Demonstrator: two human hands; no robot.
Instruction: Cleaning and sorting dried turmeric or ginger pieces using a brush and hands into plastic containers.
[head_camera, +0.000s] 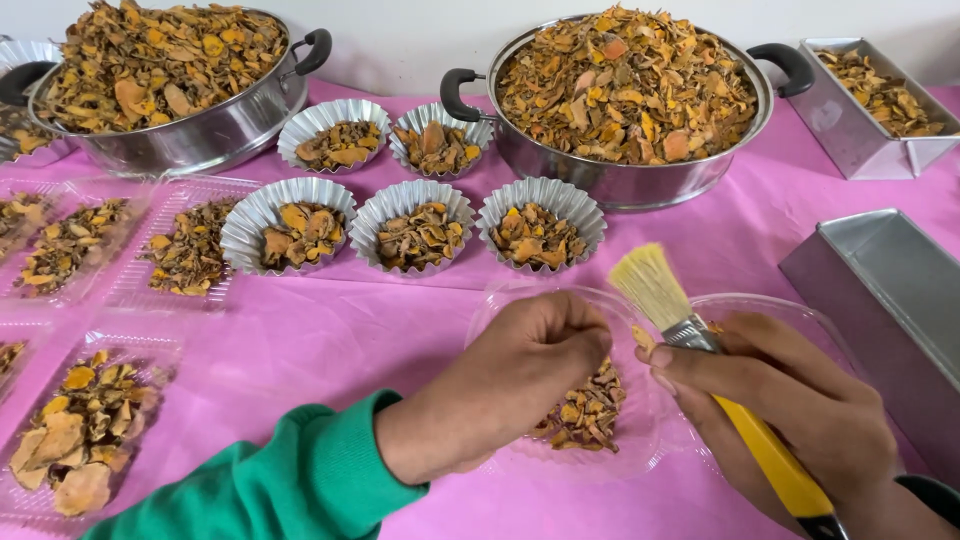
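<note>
Right hand grips a brush, left hand pinches chips above pink tablecloth.

I see two steel pans with black handles at the back of the pink-covered desk, the left pan and the right pan both heaped with dried orange-brown chips. Between them stand two fluted foil cups, and three more form a row in front, each filled with chips. At left lie clear plastic trays holding the same material. At right I note a filled rectangular metal tin and a second tin.
</note>
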